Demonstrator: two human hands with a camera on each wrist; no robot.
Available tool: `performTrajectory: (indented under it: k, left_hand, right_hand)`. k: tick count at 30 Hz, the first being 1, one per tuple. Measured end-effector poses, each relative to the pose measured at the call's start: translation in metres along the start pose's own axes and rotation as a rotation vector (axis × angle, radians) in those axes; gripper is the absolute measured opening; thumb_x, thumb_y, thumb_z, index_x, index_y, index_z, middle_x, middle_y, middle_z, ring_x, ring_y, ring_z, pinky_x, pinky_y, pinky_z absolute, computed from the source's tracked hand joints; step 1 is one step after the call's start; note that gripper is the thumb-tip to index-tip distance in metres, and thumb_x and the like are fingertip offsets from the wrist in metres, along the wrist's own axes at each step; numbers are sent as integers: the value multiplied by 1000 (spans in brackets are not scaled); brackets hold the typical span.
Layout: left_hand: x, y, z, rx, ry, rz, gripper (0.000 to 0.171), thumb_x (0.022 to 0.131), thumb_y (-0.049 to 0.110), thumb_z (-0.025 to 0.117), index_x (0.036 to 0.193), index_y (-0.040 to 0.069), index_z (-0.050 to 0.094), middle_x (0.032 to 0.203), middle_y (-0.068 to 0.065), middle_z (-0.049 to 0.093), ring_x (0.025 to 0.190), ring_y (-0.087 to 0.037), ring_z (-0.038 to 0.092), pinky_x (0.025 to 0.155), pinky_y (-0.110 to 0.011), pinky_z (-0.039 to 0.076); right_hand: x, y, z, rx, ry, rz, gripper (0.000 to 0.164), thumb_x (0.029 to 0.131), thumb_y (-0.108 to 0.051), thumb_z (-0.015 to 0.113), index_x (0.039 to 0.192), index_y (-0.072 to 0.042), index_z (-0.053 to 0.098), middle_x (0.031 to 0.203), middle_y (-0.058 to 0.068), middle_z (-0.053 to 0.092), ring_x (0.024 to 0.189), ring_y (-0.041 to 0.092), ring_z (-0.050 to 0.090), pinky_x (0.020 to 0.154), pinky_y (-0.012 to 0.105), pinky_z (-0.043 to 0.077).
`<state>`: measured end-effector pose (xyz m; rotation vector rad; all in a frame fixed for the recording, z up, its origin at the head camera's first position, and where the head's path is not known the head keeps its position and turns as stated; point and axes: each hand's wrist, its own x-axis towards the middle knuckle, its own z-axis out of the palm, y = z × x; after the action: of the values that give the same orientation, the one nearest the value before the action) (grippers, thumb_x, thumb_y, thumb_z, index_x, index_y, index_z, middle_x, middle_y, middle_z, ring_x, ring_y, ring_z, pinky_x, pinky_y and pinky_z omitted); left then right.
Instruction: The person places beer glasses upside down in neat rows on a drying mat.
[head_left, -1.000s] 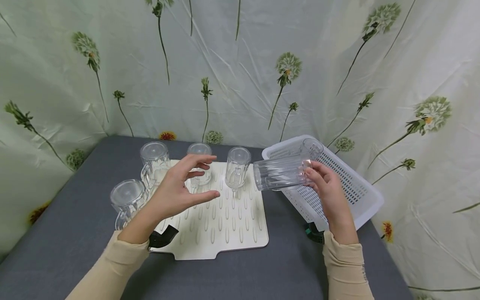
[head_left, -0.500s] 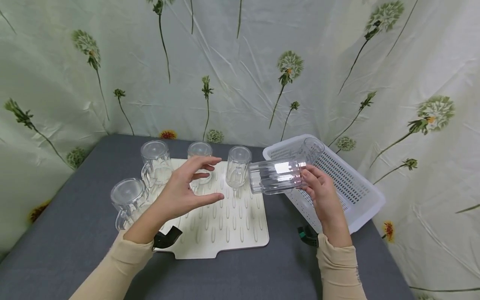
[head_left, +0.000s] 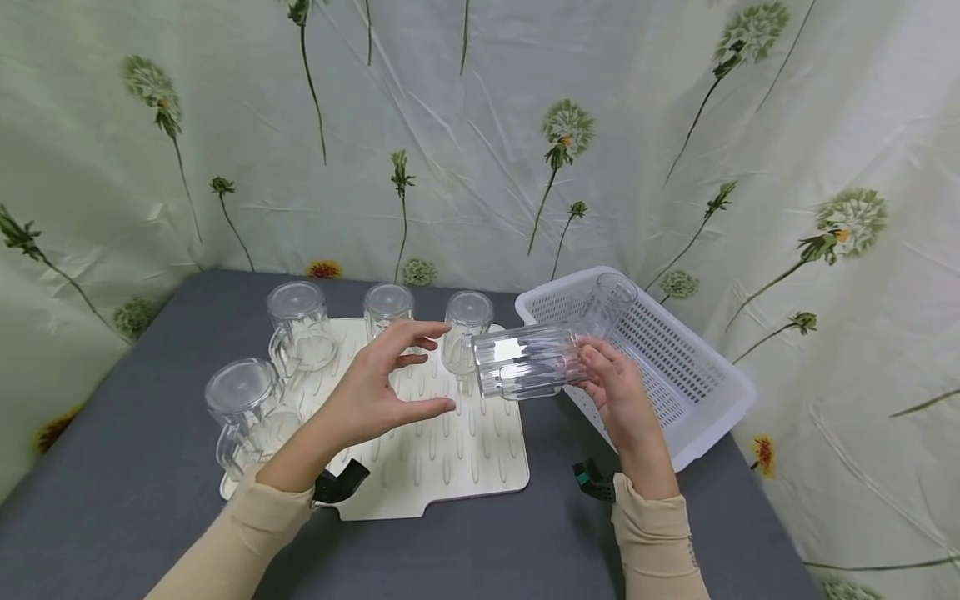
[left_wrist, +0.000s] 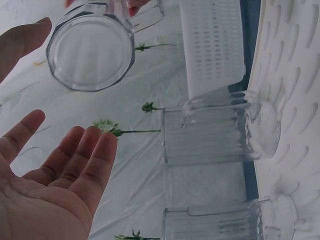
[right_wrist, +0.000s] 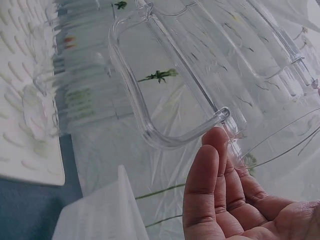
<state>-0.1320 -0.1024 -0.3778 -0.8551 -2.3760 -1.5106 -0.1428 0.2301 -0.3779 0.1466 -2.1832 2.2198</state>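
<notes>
My right hand (head_left: 618, 383) grips a clear glass mug (head_left: 521, 358) by its rim end. The mug lies sideways in the air, base toward the left, overlapping the white basket (head_left: 716, 417) in the head view. Its handle (right_wrist: 142, 112) shows in the right wrist view. Facing the mug's base (left_wrist: 92, 52), my left hand (head_left: 375, 396) holds nothing, its thumb and fingers spread apart in a wide C. Below it lies a white ribbed draining board (head_left: 480, 471). Several similar mugs stand upside down along it, among them a front-left mug (head_left: 243, 396) and a back-right mug (head_left: 465, 333).
Inside the basket, at its far end, is another clear mug (head_left: 613, 296). A dark grey cloth (head_left: 495, 550) covers the table. Behind it hangs a flower-printed curtain (head_left: 480, 167). Black wrist camera mounts (head_left: 341, 482) stick out beneath both wrists.
The right hand has brought the mug leftward and slightly down, closer to the left hand. My left hand has shifted a little to the right, still spread.
</notes>
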Motion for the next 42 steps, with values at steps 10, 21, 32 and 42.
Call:
performTrajectory:
  k: [10,21,32,42]
  left_hand:
    - [-3,-2,13,-58,-15,20,91,77,10,98,156,16,53,152,-5,57,133,-29,61,111,-40,58]
    - [-7,-4,23,-126,-20,-17,91,77,10,98,156,22,53,149,-2,56,132,-22,60,108,-35,59]
    - [-10,-4,26,-165,-10,-45,84,81,10,96,153,21,56,146,-4,58,131,-31,61,103,-35,62]
    - [-12,5,19,-163,-9,-19,78,82,9,95,150,20,59,146,-3,59,126,-25,60,101,-36,63]
  right_hand:
    - [-4,10,17,62,-26,21,62,103,-25,55,149,16,47,111,-6,75,101,7,71,88,19,59]
    - [-8,23,29,165,-78,8,54,102,-21,53,141,17,49,106,-4,79,96,7,74,84,21,60]
    - [-11,32,33,169,-137,41,55,105,-24,50,143,16,48,106,-7,78,94,6,73,83,20,59]
    - [-14,39,34,221,-207,22,42,110,-35,52,135,-1,56,109,-7,79,97,6,74,86,22,60]
